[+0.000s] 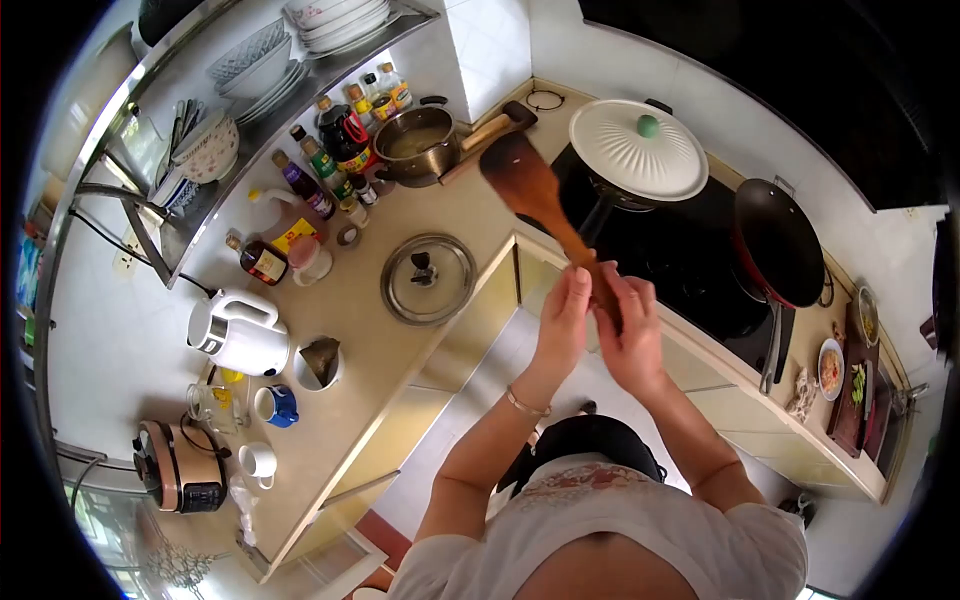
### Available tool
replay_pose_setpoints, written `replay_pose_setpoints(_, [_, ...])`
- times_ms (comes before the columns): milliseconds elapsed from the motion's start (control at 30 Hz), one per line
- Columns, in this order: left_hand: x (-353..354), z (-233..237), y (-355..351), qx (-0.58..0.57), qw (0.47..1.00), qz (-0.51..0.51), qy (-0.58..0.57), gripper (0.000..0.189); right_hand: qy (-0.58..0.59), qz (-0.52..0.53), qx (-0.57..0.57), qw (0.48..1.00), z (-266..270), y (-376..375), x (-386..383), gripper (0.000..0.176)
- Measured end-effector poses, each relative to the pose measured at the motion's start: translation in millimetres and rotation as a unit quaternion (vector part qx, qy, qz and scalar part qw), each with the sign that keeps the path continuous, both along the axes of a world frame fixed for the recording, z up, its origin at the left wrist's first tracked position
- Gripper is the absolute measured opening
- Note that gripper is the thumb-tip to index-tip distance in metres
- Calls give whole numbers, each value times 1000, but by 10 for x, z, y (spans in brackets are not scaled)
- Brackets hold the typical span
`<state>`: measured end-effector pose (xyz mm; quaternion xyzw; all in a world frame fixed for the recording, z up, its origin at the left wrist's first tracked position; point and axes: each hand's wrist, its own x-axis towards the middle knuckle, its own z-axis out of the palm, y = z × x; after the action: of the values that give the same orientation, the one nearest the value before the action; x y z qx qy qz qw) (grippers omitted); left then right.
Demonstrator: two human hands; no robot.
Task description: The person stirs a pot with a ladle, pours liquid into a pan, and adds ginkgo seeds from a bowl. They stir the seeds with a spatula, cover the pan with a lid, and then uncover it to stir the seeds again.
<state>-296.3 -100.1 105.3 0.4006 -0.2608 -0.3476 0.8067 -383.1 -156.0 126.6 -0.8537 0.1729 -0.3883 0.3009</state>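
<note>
A wooden spatula (540, 200) is held up in front of me, its dark, scorched-looking blade pointing away and to the left. My left hand (566, 318) is closed around the handle, thumb on top. Lower down, my right hand (632, 330) wraps the handle's end from the other side. Beyond the spatula, a white ribbed lid (638, 140) with a green knob covers a pan on the black cooktop (680, 265). To the right, a dark wok (780, 245) rests on the cooktop, with its handle toward me.
On the left counter stand a steel pot (415, 140), a glass lid (428, 278), several bottles (345, 135), a white kettle (240, 330), cups (277, 405) and a rice cooker (180, 465). Chopped food lies on a cutting board (850, 430) at the right, beside a bowl (831, 368).
</note>
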Motion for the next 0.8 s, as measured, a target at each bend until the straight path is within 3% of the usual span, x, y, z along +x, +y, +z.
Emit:
replay_pose_setpoints(167, [506,-30,100,16,991,105,76,26,42,130,3,991,16,-27,432,46])
replay_pose_setpoints(233, [693,6,150,40,980,169,96,22,70,254,-15,965,128,-211,619,47])
replay_pose_setpoints(333, [932,-54,304,53,966,205,147,21,22,217,-113,969,296,-586,1094,30])
replay_pose_setpoints(400, [1043,-150,426,59,962,227,137,20,48,205,-71,975,433,-821,1500,21])
replay_pose_setpoints(567, [1189,-258,694,100,949,262,141,19,165,199,-21,966,217,-1262,2665,28])
replay_pose_setpoints(633, [1260,-243,749,109,946,266,152,19,291,183,12,939,87,-1295,3043,38])
replay_pose_setpoints(800, [1528,-333,820,119,949,238,169,18,287,153,31,945,-434,-1209,3776,52])
